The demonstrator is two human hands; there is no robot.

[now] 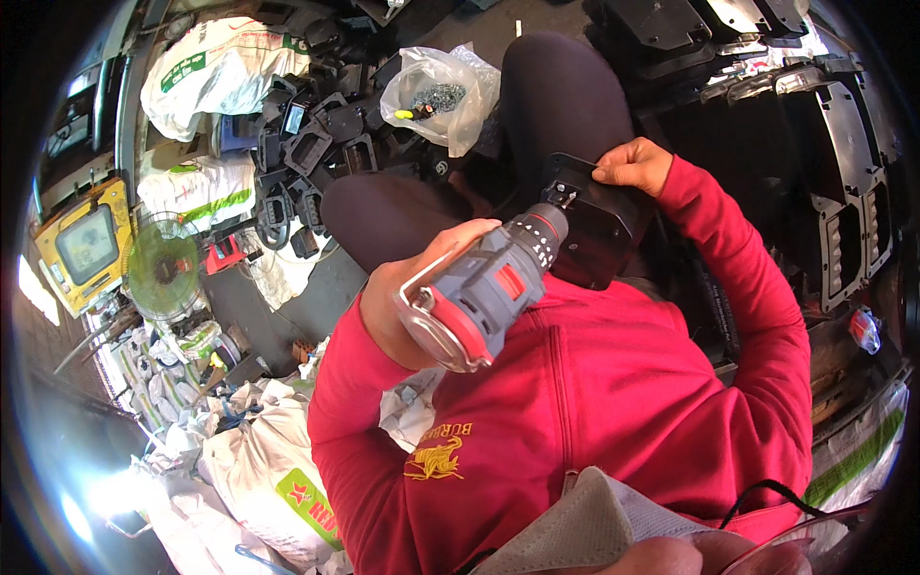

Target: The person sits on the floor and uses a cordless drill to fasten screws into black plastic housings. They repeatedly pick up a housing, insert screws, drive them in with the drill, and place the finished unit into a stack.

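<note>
My left hand (388,302) is wrapped around a grey and red cordless drill (484,292); the drill hides part of the grip. The drill's chuck points up and right, its tip at a screw on a black bracket-like part (606,218). That part has a flat plate with holes and rests against my lap and thigh. With fingers closed over its upper edge, my right hand (634,168) holds the part steady near the drill tip. Just beyond my knees sits a clear plastic bag (476,72) with many small metal screws (439,99) inside.
A heap of black plastic frames (311,149) lies on the floor at far left. White sacks (225,77) stand behind it. A green fan (163,266) and a yellow-framed box (123,206) are at left. Large black cases (843,144) are stacked at right. Full sacks (254,460) lie at lower left.
</note>
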